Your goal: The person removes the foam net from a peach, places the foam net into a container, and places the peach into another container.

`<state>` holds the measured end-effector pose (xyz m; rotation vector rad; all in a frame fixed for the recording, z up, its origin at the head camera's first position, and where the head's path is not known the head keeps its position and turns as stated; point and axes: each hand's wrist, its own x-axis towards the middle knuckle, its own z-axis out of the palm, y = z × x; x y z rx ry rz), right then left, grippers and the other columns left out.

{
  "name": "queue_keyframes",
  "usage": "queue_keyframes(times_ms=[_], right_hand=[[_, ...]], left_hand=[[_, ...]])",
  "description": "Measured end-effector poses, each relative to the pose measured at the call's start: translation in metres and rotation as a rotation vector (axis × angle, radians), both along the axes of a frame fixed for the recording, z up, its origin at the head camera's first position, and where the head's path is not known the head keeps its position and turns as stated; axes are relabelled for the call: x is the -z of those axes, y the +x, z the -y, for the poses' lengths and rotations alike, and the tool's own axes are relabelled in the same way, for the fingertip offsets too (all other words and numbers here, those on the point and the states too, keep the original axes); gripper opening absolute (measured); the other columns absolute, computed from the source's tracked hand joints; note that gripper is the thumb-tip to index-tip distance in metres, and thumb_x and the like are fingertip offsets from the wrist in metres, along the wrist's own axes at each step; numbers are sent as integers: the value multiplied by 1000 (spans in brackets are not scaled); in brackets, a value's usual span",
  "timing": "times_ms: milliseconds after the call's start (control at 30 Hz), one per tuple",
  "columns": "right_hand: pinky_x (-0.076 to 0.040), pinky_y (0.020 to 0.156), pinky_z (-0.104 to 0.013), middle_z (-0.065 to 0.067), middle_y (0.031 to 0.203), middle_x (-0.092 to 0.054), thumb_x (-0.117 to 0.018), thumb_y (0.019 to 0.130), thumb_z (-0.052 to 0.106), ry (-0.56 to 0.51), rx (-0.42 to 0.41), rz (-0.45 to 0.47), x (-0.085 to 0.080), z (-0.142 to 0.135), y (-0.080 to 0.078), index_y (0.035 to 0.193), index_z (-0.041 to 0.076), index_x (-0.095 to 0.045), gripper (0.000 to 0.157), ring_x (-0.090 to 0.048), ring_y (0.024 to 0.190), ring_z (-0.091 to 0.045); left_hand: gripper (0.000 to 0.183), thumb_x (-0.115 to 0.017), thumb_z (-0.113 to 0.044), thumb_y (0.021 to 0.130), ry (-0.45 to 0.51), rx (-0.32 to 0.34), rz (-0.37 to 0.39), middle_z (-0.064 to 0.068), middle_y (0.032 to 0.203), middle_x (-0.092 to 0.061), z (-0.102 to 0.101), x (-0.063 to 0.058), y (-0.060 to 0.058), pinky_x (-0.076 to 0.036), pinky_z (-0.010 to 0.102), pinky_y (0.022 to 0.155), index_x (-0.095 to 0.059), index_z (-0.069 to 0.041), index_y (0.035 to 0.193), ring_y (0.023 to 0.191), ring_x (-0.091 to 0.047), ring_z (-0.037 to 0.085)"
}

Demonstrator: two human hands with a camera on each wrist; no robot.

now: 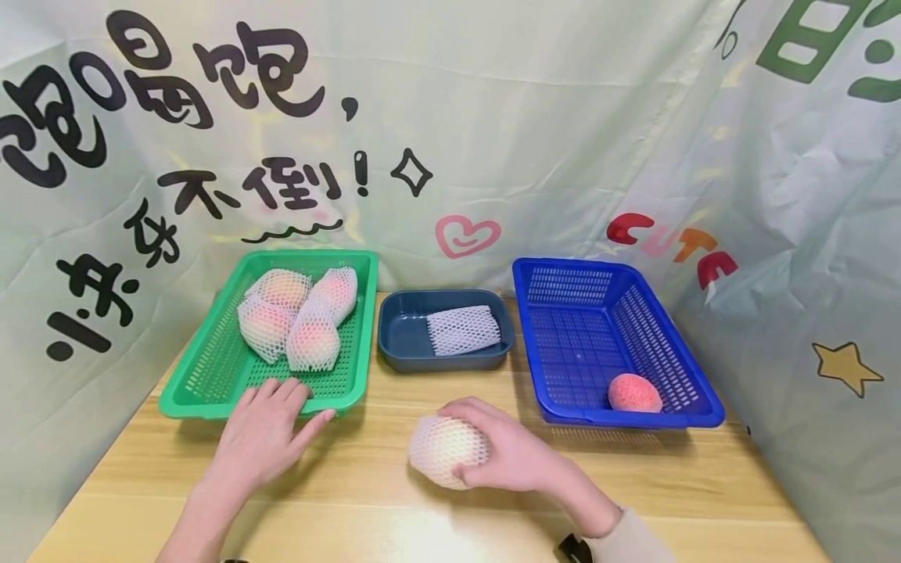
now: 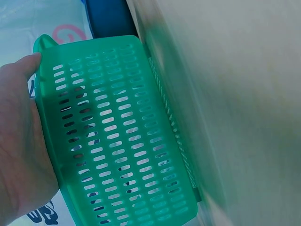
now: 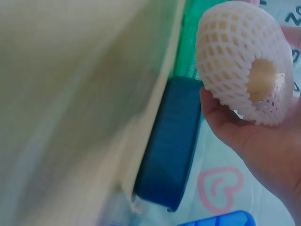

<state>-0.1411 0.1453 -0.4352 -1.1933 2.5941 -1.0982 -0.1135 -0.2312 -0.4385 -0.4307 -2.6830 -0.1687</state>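
My right hand [image 1: 510, 450] grips a peach in a white foam net [image 1: 448, 451] above the table, thumb at its near side and fingers over the top. In the right wrist view the net's open end shows pale fruit inside. My left hand [image 1: 263, 430] rests on the near rim of the green basket [image 1: 204, 391], its fingers reaching over the edge and its thumb spread to the right. Several netted peaches [image 1: 313, 336] lie together in that basket. The left wrist view shows the basket's slotted side and the thumb at its rim; the fingertips are hidden there.
A dark blue tray [image 1: 401, 361] stands between the baskets, with a flat white foam net [image 1: 464, 330] in it. To the right, a blue basket [image 1: 626, 420] contains one bare pink peach [image 1: 635, 392]. A printed cloth [image 1: 563, 156] hangs behind the wooden table [image 1: 366, 524].
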Motion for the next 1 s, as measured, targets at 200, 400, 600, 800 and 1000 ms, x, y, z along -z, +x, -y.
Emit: queue_keyframes(times_ms=[200, 400, 600, 800, 1000], right_hand=[[-52, 102, -52, 5, 145, -57, -87, 72, 27, -68, 92, -66, -12, -1, -13, 143, 21, -58, 77, -58, 126, -20], [-52, 100, -50, 6, 145, -55, -88, 70, 20, -198, 124, -97, -18, 0, -28, 143, 22, -60, 78, -55, 130, -20], [-48, 105, -54, 7, 145, -56, -90, 69, 17, -299, 175, -105, -24, 3, -41, 141, 24, -62, 78, -50, 136, -20], [-48, 104, -55, 6, 145, -56, -91, 67, 14, -360, 201, -136, -29, 7, -54, 140, 23, -63, 79, -50, 136, -21], [-51, 99, -55, 2, 145, -56, -91, 67, 11, -417, 205, -149, -34, 11, -65, 140, 21, -63, 79, -53, 133, -24]], left_hand=[[38, -67, -53, 96, -1, -7, -4, 1, 95, -61, 2, 1, 1, -42, 44, 75, -59, -16, 92, 88, -53, 28], [37, -69, -51, 94, 2, -2, -27, 1, 95, -61, 3, 3, 0, -41, 43, 74, -60, -15, 92, 87, -53, 28], [41, -65, -55, 97, 10, -10, -16, 2, 96, -61, 3, 3, -1, -42, 43, 75, -61, -14, 94, 89, -54, 27], [44, -63, -55, 98, 24, -21, 11, 4, 99, -63, 1, 2, 0, -43, 45, 78, -64, -11, 99, 94, -56, 29], [45, -65, -55, 97, 51, -26, 39, 3, 103, -64, -1, 1, 0, -43, 46, 81, -67, -10, 106, 98, -57, 28]])
